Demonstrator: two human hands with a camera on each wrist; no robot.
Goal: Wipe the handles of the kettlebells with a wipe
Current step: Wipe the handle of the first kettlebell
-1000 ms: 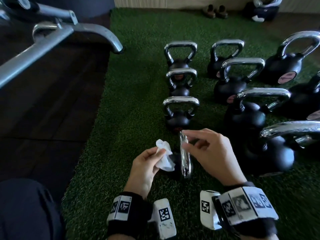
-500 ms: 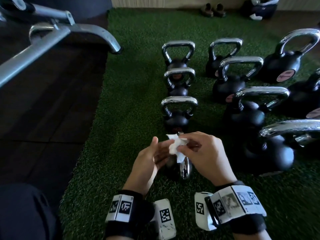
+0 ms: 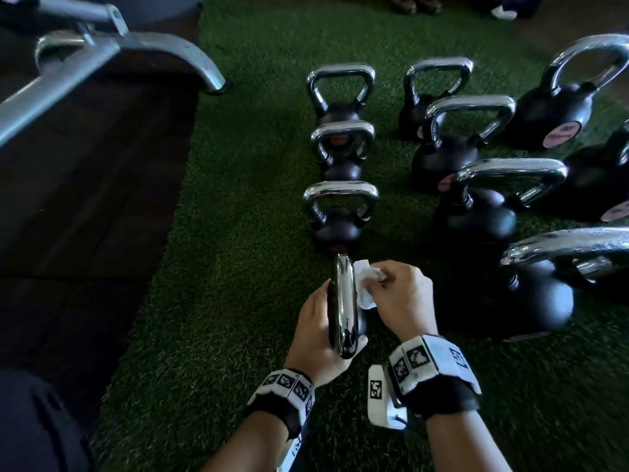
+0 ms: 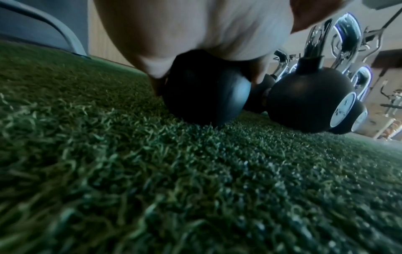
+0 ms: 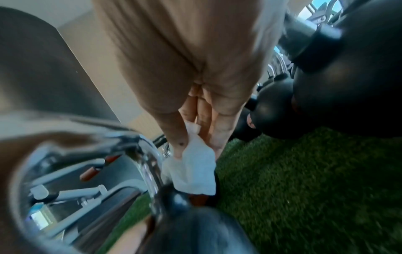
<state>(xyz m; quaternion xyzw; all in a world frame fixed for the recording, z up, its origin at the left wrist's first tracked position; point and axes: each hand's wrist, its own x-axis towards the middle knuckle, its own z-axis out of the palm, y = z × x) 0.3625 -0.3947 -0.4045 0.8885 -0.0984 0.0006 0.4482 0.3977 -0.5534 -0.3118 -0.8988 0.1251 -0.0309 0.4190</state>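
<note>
Left hand [image 3: 318, 330] wraps the chrome handle [image 3: 344, 306] of the nearest small kettlebell [image 4: 206, 92], fingers curled round it, likely to steady it while the other side gets cleaned. Right hand [image 3: 400, 296] pinches a crumpled white wipe [image 3: 364, 284] between thumb and fingers [image 5: 193, 110], wipe pressed to the handle's right side, just beside the left hand. Kettlebell sits on the green turf [image 3: 238, 233], edge-on to the person. Other kettlebells [image 3: 340, 212] stand in rows beyond and to the right, apparently not yet wiped. Grey metal frame [image 3: 102, 56] at far left.
</note>
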